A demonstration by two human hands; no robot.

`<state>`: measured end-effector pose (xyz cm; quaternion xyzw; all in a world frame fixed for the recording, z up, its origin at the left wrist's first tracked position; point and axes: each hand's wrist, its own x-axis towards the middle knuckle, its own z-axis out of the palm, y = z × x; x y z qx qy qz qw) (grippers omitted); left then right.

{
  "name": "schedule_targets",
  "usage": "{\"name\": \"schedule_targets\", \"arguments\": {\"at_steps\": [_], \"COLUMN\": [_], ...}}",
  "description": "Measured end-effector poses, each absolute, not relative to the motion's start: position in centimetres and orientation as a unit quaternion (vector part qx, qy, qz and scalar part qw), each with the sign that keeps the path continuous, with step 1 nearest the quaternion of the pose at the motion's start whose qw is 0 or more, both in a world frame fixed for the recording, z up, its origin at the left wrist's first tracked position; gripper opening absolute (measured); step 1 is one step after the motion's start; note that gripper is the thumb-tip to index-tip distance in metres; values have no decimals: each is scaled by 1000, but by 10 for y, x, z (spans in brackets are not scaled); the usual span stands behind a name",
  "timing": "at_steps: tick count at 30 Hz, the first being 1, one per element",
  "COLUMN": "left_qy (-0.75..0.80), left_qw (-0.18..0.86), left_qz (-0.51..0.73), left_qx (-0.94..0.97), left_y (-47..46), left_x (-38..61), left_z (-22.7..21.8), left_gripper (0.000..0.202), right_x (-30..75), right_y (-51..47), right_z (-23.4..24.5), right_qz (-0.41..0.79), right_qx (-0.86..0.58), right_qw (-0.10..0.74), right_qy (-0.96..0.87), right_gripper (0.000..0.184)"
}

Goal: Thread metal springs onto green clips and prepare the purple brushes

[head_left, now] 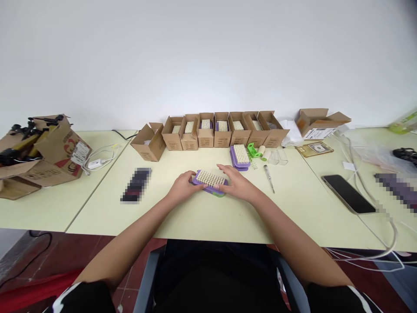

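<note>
On the table in front of me lies a purple pegged block [210, 179], its top covered in rows of short cream pegs. A bit of green shows at its front right edge. My left hand [184, 188] grips its left end, thumb along the front edge and fingers behind. At the right end, my right hand [237, 182] holds it with the thumb on the near side, while the index finger stretches above and behind. Just beyond, a second purple pegged block [240, 155] rests on another purple piece. Beside it are a green plastic frame [253, 150] and a spring [253, 164].
Several small cardboard boxes [206, 140] line the wall, most holding cream-pegged pieces. A screwdriver [269, 179] and clear plastic parts [278, 157] lie right. Farther right are a phone [348, 194] and cables. A large carton [61, 152] with black gear stands left.
</note>
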<state>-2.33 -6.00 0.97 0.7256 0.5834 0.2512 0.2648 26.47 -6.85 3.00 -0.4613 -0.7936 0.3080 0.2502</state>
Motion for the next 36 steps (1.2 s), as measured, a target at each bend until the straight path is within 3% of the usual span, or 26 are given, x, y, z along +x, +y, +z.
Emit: {"name": "schedule_targets", "arguments": {"at_steps": [4,10,15,19,23,36], "left_qy": [598,572,525,471,460,453], "left_qw": [261,276,206,208,253,225], "left_qz": [222,276,309,286,257,264], "left_qx": [725,721,766,808,811,822], "left_y": [-53,-55,-60,-59,-57,-53], "left_x": [-17,-18,-20,-22,-23,-25], "left_z": [11,3,-3,-1,1,-2], "left_gripper": [60,55,106,120,116,95], "right_x": [273,265,265,264,263,265], "right_y": [-67,-59,-55,-56,-58,-59], "right_z": [20,3,-4,-6,-4,6], "right_qz": [273,236,230,251,251,254], "right_qx": [-492,-525,-520,-465,-454,-475], "right_qw": [187,191,220,236,225,207], "right_qy": [-805,-795,-793,-815,-825,-817], "right_gripper": [116,96,77,76,73,67]}}
